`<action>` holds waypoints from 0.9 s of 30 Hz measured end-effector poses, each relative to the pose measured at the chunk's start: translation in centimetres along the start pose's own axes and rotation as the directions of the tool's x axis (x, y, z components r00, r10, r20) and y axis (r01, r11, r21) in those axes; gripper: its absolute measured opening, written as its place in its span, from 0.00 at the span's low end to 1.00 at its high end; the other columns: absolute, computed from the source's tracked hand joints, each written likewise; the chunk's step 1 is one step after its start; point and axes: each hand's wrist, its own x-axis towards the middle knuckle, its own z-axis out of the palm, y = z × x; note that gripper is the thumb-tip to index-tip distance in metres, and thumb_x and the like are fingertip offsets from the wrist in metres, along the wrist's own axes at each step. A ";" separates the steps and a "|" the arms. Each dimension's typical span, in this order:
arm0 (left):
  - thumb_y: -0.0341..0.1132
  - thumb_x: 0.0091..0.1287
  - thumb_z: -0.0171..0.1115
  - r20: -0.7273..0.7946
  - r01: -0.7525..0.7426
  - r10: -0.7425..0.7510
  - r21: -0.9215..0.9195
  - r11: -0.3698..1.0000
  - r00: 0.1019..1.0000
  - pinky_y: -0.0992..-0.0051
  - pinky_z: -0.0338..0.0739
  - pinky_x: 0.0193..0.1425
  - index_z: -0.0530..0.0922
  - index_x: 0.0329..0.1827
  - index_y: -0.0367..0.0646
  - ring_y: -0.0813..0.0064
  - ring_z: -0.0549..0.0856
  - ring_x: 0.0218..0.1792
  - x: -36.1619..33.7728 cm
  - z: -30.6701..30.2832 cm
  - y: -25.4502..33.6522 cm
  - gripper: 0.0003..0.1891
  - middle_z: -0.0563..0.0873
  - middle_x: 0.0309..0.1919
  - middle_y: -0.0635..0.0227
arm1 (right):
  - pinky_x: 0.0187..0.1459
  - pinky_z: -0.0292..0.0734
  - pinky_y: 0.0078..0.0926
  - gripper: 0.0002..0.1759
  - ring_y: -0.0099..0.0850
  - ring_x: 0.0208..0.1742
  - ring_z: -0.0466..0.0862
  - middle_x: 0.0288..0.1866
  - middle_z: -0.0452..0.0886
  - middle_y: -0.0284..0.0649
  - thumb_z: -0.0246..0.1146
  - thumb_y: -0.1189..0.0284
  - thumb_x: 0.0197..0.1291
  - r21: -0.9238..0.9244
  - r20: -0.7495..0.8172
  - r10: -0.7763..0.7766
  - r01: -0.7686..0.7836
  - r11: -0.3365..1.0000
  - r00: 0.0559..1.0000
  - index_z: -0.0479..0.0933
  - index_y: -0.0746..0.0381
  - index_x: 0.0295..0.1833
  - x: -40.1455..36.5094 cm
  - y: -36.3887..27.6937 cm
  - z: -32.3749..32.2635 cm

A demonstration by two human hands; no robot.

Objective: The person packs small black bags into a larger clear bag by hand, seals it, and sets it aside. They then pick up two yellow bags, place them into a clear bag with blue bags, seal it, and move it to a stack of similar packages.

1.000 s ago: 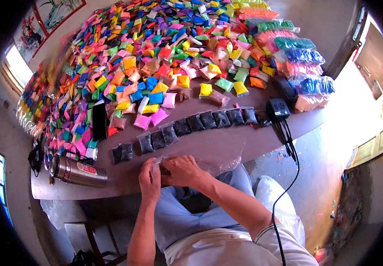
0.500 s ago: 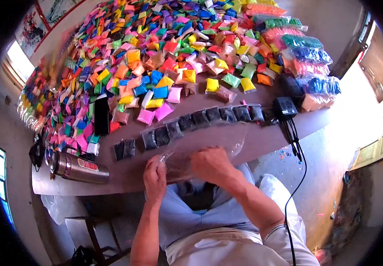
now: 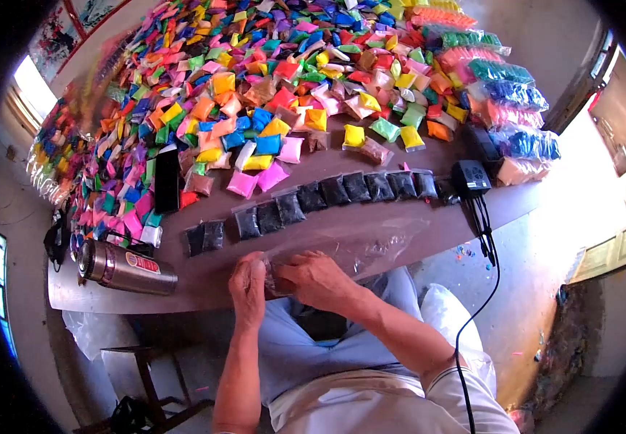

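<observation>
My left hand (image 3: 249,283) pinches the near end of a clear plastic bag (image 3: 371,249) at the table's front edge. My right hand (image 3: 314,278) is closed at the bag's opening, close beside the left; whatever lies between its fingers is too small to make out. The bag stretches to the right over the tabletop. Beyond both hands, several small black packets (image 3: 291,208) lie in a curved row. Two more black packets (image 3: 204,236) sit at its left end, a little apart.
A large heap of colourful packets (image 3: 255,108) covers the back. Bundled packets in clear bags (image 3: 508,92) line the right side. A steel flask (image 3: 128,267) lies at front left, near a black phone (image 3: 167,181). A black device (image 3: 471,179) with cables stands at right.
My right hand has moved left, up to my left hand. The clear bag now reaches further right across the table. The view has shifted slightly.
</observation>
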 end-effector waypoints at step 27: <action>0.35 0.72 0.49 0.004 -0.210 0.211 0.132 0.969 0.977 0.65 0.73 0.61 0.78 0.52 0.31 0.56 0.82 0.53 -0.6 0.2 -2.6 0.16 0.83 0.51 0.52 | 0.35 0.77 0.37 0.06 0.43 0.33 0.81 0.33 0.77 0.45 0.63 0.76 0.58 0.179 -0.105 0.030 -0.010 0.984 0.994 0.74 0.65 0.40 -5.2 -0.8 -9.7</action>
